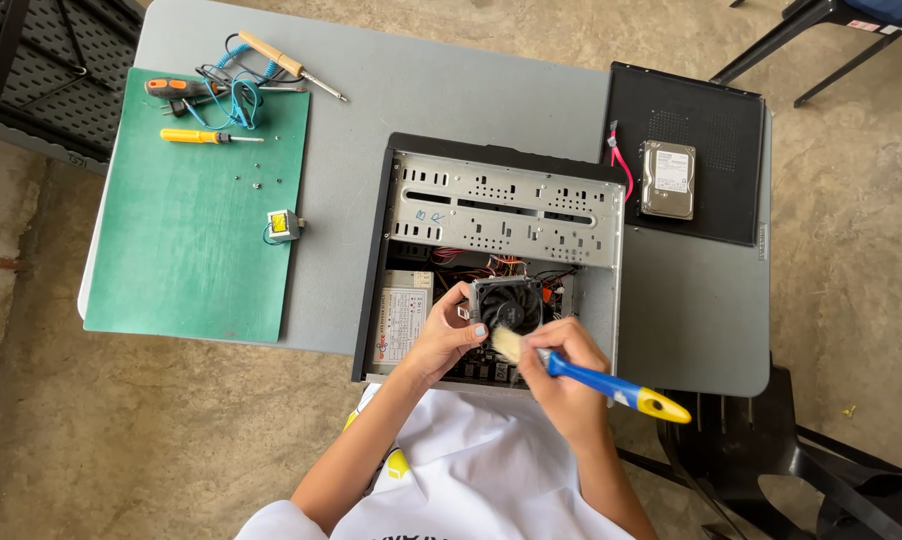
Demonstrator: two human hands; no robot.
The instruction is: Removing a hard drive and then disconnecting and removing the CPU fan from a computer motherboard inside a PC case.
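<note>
Grey table (371,110), open computer case (491,200) at near edge, brush (591,378) in right hand (566,375)

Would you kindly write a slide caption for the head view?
Right hand sweeps a blue-and-yellow-handled brush over the black cooling fan that the left hand steadies inside an open computer case.

- I see a grey table (531,95) filling the middle of the frame, standing on a bare concrete floor (151,440).
- At the left of the table lies a green cutting mat (191,260), its lower edge near the table's front edge.
- In the centre sits an open computer case (501,205), reaching to the table's near edge.
- At the upper right lies the black side panel (706,110), its right edge at the table's right edge.
- At top centre, a wooden-handled soldering iron (286,64) lies on the bare table, just past the mat's upper right corner.
</note>
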